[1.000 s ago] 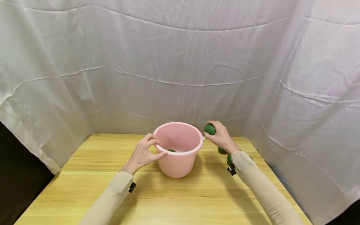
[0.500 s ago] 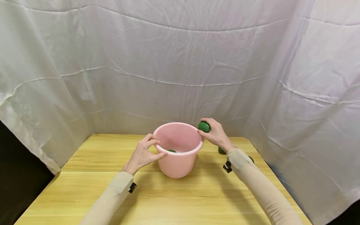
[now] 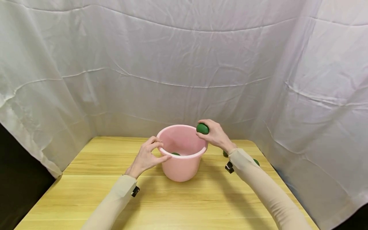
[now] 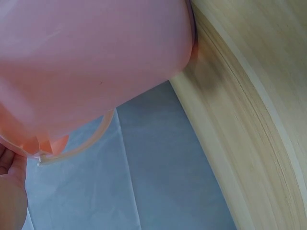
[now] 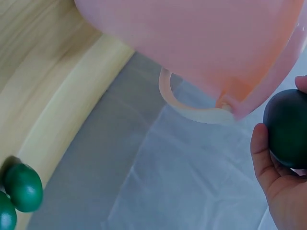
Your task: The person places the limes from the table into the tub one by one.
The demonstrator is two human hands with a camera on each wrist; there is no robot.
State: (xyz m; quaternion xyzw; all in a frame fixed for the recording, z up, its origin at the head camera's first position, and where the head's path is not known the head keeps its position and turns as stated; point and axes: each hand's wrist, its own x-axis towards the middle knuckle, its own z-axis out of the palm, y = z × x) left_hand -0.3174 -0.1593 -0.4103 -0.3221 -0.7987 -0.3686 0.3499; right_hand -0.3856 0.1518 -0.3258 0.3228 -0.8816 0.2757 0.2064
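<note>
A pink bucket (image 3: 181, 169) stands upright on the wooden table. My left hand (image 3: 145, 156) holds its rim at the left, the thumb along the front and the fingers at the lip. Over the rim's right side, my right hand (image 3: 216, 134) grips a smooth dark-green egg-shaped object (image 3: 202, 128) between thumb and fingers. Seen from the right wrist, this green egg-shaped object (image 5: 288, 129) is beside the bucket's mouth. Another green object (image 3: 175, 154) shows inside the bucket, mostly hidden by the front wall.
More green egg-shaped objects (image 5: 24, 187) lie on the table at the right, partly behind my right forearm in the head view. The bucket's pale handle (image 5: 196, 112) hangs down its far side. A grey-white curtain (image 3: 184, 64) encloses the table's back and sides.
My right hand has carried the green egg-shaped object leftward and slightly up, from beside the bucket to over its right rim. My left hand and the bucket have stayed put.
</note>
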